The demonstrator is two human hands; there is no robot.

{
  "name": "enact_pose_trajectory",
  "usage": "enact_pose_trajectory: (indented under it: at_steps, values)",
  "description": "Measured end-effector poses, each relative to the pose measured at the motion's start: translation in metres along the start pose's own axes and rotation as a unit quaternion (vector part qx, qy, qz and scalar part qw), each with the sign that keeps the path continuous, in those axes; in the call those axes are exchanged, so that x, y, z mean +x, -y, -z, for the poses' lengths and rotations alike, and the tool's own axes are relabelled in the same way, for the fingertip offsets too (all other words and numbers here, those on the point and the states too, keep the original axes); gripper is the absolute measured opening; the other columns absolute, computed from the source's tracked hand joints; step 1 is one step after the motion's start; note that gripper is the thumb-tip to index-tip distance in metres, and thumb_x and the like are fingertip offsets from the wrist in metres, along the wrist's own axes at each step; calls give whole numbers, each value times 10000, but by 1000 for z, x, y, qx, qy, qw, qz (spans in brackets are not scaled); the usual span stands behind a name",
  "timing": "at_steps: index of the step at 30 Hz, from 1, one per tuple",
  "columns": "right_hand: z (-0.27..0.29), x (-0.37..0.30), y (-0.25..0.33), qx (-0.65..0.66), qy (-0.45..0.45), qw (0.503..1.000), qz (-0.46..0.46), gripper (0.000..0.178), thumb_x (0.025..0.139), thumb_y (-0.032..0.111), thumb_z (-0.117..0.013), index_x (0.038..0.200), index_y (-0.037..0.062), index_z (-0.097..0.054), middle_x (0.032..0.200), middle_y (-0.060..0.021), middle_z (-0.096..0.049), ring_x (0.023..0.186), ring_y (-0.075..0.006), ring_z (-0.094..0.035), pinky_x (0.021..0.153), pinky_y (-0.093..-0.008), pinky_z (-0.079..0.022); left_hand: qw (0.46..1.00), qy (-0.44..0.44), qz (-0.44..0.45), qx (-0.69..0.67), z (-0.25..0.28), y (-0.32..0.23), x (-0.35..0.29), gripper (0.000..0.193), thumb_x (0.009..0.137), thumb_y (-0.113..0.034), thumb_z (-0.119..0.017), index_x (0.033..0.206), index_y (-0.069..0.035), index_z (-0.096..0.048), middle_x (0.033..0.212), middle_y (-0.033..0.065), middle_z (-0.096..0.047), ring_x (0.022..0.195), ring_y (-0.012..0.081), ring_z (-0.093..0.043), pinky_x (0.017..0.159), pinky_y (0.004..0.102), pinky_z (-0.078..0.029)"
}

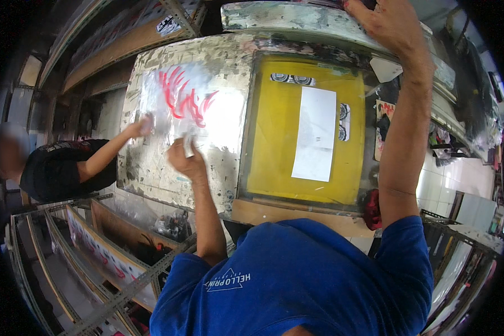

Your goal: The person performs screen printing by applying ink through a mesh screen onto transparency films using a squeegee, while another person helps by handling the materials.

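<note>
Small whitish flat piece (189,147) sits pinched in the left hand (183,161); I see the right hand (389,25) half-spread, its hold I cannot tell.

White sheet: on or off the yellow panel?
On: the sheet covers part of the panel, with yellow showing around it.

The stained tabletop (151,173) looks glossy, the white sheet (315,134) smooth paper.

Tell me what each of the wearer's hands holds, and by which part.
Left hand: a small whitish piece; too blurred to tell which part is gripped. Right hand: cannot be told, partly cut off by the picture's edge.
</note>
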State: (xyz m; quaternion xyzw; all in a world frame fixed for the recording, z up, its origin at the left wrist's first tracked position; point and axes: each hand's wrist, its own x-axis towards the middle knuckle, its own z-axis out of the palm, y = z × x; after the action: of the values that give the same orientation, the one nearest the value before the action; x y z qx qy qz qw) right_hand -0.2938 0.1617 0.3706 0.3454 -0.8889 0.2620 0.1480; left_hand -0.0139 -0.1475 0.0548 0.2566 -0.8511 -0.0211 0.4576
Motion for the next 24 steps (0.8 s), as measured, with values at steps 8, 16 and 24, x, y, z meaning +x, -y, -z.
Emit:
enact_pose_trajectory:
  at_steps: [8,16,24]
  values:
    - [-1,2,-2,-21,-14,1000,17,466,748,227,-551,1152,71,-724,1003,-143,-738,891,-258,-668,854,-360,-533,951,248,104,-152,-43,-59,-51,154,747,-113,-810,881,-58,-758,889,99,-644,802,270,-619,682,379,-482]
    - [6,7,3,-9,44,996,-76,457,761,243,-571,1158,82,-728,964,-137,-741,791,-224,-643,740,-328,-520,837,323,119,-425,-26,-146,-31,66,775,-26,-747,837,-47,-759,894,101,-684,866,259,-650,780,343,-511]
    - [6,12,-10,-17,64,997,-50,446,778,250,-571,1150,60,-729,840,-129,-730,698,-197,-629,653,-311,-500,854,443,-100,-252,-21,-191,-75,535,825,-322,-744,1294,-99,-614,1405,140,-517,1313,346,-446,1059,516,-341]
